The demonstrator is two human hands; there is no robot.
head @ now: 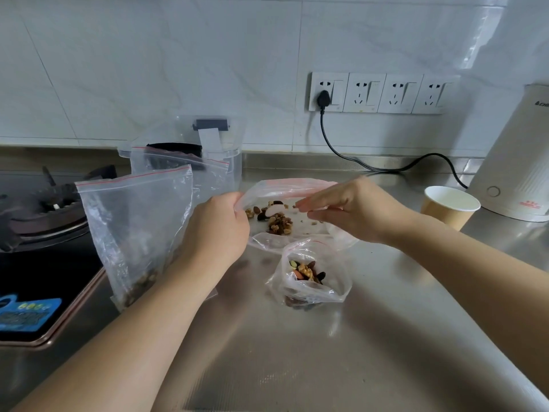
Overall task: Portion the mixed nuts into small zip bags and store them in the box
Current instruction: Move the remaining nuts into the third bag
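A large clear zip bag (289, 188) lies open on the steel counter with mixed nuts (277, 221) inside. My left hand (219, 230) grips its left rim. My right hand (344, 209) pinches the right rim, fingers pointing left over the opening. In front of it a small zip bag (312, 278) stands open with some nuts in it. Another small bag (136, 233) with nuts at its bottom stands upright to the left, behind my left forearm. A clear plastic box (208, 144) stands behind, with several empty zip bags leaning against it.
A gas stove (38, 221) takes up the left side. A paper cup (448, 208) and a white electric kettle (514, 162) stand at the right, the kettle's black cord (371, 166) running to the wall sockets. Bare steel counter (297, 352) lies in front.
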